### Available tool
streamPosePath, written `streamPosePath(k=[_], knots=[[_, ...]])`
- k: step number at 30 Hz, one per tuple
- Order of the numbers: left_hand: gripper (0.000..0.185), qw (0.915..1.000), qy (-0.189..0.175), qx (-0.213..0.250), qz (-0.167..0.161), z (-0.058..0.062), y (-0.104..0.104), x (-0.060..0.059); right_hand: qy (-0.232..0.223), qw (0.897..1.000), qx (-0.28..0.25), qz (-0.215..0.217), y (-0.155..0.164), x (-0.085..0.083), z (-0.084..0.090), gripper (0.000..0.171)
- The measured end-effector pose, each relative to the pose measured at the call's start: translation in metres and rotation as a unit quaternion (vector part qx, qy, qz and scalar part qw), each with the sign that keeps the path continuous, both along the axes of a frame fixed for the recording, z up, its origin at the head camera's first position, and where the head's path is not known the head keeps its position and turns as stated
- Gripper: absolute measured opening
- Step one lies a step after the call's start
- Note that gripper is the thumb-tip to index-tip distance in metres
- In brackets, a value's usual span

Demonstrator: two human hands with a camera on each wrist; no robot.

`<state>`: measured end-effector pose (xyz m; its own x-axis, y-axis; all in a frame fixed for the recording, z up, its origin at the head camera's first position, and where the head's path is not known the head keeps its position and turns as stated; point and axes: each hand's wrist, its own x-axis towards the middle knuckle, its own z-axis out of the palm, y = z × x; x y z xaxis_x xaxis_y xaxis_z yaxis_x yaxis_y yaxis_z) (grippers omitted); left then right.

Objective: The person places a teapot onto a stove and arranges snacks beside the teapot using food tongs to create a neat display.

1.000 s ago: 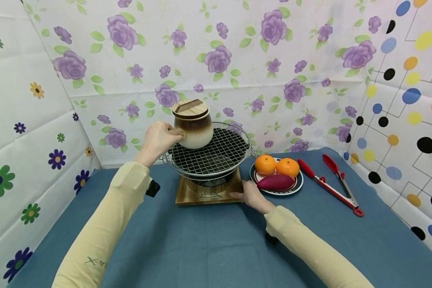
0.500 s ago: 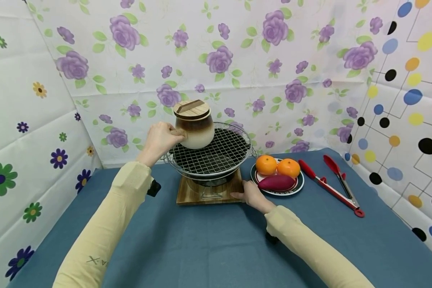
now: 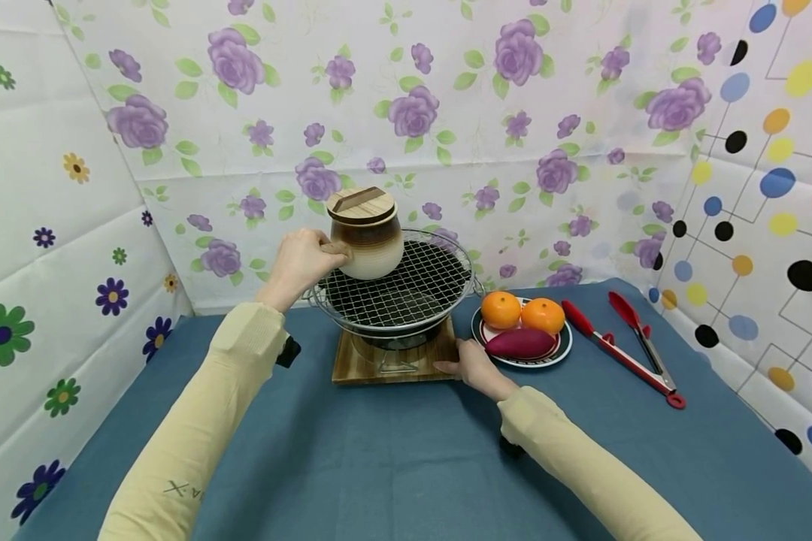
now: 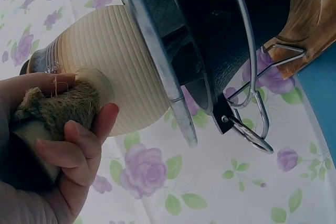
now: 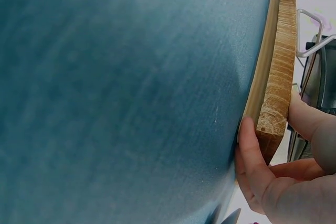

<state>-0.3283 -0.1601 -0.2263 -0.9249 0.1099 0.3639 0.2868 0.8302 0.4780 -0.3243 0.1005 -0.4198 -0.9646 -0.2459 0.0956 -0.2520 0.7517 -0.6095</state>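
Note:
My left hand (image 3: 299, 259) grips the twine-wrapped side handle (image 4: 71, 103) of a brown and cream ceramic pot (image 3: 372, 259). A round wooden lid (image 3: 360, 204) sits on the pot. In the left wrist view the pot's base is right at the rim of a round wire grill rack (image 3: 413, 289), over its left part. The rack lies on a dark grill bowl (image 4: 247, 19), which stands on a square wooden board (image 3: 362, 368). With thumb above and fingers below, my right hand (image 3: 477, 370) pinches the board's front right corner, as the right wrist view shows.
Right of the board is a patterned plate (image 3: 536, 364) with two oranges (image 3: 499, 309) and a purple sweet-potato-shaped item (image 3: 521, 343). Red-tipped tongs (image 3: 625, 357) lie spread farther right. A blue cloth (image 3: 406, 466) covers the table; patterned sheets hang around it.
The head view has shifted very slightly. Both hands, the pot and the board keep their places.

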Motion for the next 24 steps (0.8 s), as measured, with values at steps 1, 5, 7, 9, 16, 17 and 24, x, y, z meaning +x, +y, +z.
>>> streamPosePath(k=[1, 5, 7, 9, 16, 17, 24], knots=[[0.022, 1.0000, 0.000, 0.002, 0.000, 0.0003, 0.0000, 0.0005, 0.002, 1.000, 0.003, -0.001, -0.0003, -0.0004, -0.0003, 0.043], [0.024, 0.9999, -0.006, 0.013, 0.004, 0.0016, -0.0001, 0.0027, -0.002, 1.000, 0.005, -0.006, -0.0006, -0.0020, -0.0012, 0.042], [0.027, 0.9997, -0.011, 0.019, 0.008, 0.0023, -0.0002, 0.0039, -0.007, 1.000, -0.002, -0.004, 0.0004, -0.0028, -0.0020, 0.043], [0.029, 0.9996, -0.014, 0.024, 0.010, 0.0028, -0.0008, 0.0045, -0.014, 1.000, -0.010, -0.001, 0.0016, -0.0037, -0.0027, 0.047], [0.035, 0.9994, -0.021, 0.025, 0.012, 0.0056, -0.0023, 0.0069, 0.004, 0.999, -0.047, 0.016, 0.0038, -0.0049, -0.0053, 0.050], [0.036, 0.9994, -0.022, 0.024, 0.011, 0.0057, -0.0026, 0.0074, -0.013, 0.999, -0.041, 0.004, 0.0023, -0.0040, -0.0032, 0.046], [0.035, 0.9997, -0.015, 0.015, 0.008, 0.0036, -0.0056, 0.0103, -0.040, 0.998, -0.056, -0.010, 0.0014, -0.0013, -0.0021, 0.057]])
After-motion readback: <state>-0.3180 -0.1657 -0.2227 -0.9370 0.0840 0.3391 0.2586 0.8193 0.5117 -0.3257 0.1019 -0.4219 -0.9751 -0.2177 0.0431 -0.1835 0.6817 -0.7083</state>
